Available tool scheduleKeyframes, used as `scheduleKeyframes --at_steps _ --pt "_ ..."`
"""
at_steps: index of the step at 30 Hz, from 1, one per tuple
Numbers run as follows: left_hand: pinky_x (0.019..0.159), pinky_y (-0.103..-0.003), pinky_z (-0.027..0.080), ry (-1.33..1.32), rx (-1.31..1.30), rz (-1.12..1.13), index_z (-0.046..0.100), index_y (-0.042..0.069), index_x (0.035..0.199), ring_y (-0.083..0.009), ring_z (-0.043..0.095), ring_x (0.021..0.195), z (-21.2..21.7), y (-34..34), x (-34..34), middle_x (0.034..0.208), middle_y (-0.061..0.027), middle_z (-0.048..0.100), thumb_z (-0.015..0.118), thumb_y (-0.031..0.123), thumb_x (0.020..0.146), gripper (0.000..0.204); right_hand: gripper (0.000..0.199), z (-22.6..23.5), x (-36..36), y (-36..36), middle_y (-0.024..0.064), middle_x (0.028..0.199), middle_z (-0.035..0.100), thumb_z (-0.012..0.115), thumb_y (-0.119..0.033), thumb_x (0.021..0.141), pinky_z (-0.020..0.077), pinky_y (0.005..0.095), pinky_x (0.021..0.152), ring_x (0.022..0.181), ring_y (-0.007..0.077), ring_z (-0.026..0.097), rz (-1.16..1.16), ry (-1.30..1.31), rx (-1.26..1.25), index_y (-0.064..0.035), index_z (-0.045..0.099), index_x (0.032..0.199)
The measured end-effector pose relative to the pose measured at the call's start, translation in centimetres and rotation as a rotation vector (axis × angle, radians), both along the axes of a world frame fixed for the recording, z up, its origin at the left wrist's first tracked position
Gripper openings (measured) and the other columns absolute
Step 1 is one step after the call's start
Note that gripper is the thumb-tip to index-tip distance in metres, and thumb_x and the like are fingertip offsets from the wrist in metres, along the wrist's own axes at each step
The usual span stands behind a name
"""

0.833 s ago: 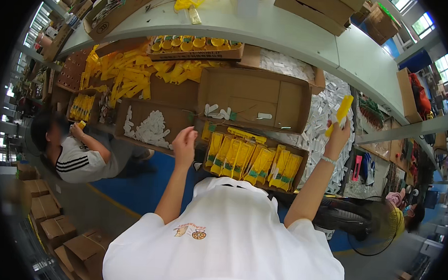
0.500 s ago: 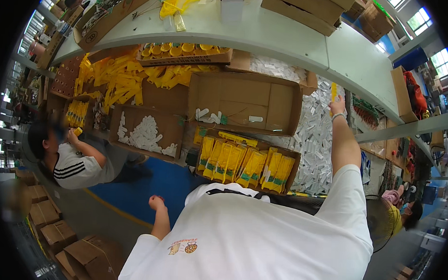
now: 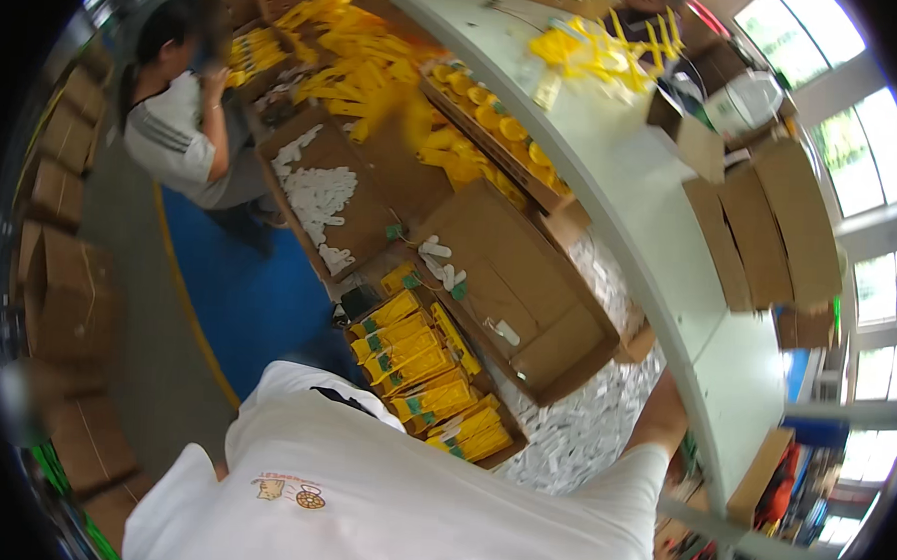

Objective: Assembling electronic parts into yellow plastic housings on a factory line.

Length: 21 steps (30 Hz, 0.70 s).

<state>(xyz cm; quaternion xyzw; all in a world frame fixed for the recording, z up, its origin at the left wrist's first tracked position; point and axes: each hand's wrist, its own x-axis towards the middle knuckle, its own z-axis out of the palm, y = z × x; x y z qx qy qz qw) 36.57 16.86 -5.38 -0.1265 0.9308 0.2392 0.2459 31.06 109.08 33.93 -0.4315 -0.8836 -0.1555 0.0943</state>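
Note:
My right forearm (image 3: 661, 414) reaches forward over the heap of small white plastic pieces (image 3: 572, 441). Its hand is hidden behind the edge of the pale shelf (image 3: 660, 259), so what it holds does not show. My left hand is also out of sight, with the arm down at my side behind the white sleeve (image 3: 174, 488). In front of me a cardboard box holds several yellow plastic parts with green pieces (image 3: 405, 358). Beyond it lies a shallow cardboard box (image 3: 538, 304) with a few white pieces and thin wires in it.
A tray (image 3: 273, 172) of white pieces stands left of centre, below a pile of yellow parts (image 3: 348, 65). A blurred yellow shape (image 3: 403, 128) shows over that pile. A co-worker (image 3: 180, 128) is at the left. Cartons (image 3: 761, 234) stand on the shelf.
My view has turned, so the bench now slants. My right hand, earlier holding a yellow strip over the white pieces, has gone behind the shelf edge. My left hand has left the view.

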Motion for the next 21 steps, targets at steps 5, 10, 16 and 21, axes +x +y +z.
scheduleKeyframes --at_steps 5,10,16,21 --pt "0.077 -0.039 0.052 -0.007 0.034 -0.04 0.07 0.003 0.096 -0.0286 0.068 0.083 8.2 -6.9 -12.1 0.091 -0.0185 0.07 0.06 0.016 0.078 0.024 0.044 2.8 -13.3 -1.6 0.0246 0.103 0.065 0.059 -0.039 0.081 0.0492 0.0455 0.084 0.095 0.0381 0.064 0.201 0.08 0.007 -0.0002 0.068 0.099" --pt "0.079 -0.039 0.052 0.004 0.045 -0.168 0.07 0.004 0.098 -0.0294 0.068 0.085 15.3 -9.7 -17.7 0.093 -0.0186 0.07 0.062 0.018 0.077 0.026 0.043 3.0 -18.5 -1.0 0.0245 0.103 0.065 0.059 -0.038 0.081 0.049 0.0454 0.084 0.095 0.0381 0.064 0.261 0.167 0.001 -0.0002 0.068 0.099" --pt "0.078 -0.04 0.05 -0.107 -0.168 -0.171 0.07 0.004 0.1 -0.0325 0.066 0.093 14.5 -10.2 -17.9 0.099 -0.0182 0.069 0.064 0.033 0.079 0.035 0.043 -0.2 -19.4 0.7 0.0243 0.103 0.065 0.059 -0.038 0.081 0.0489 0.0453 0.085 0.095 0.0382 0.064 0.243 0.248 -0.063 -0.0003 0.068 0.099" --pt "0.08 -0.04 0.051 -0.139 -0.223 -0.184 0.071 0.005 0.098 -0.0354 0.065 0.094 14.0 -9.4 -19.6 0.099 -0.0193 0.068 0.065 0.027 0.077 0.031 0.042 0.4 -18.2 2.4 0.0242 0.103 0.065 0.059 -0.037 0.081 0.0488 0.0452 0.085 0.095 0.0383 0.064 0.201 0.305 -0.061 -0.0004 0.068 0.1"
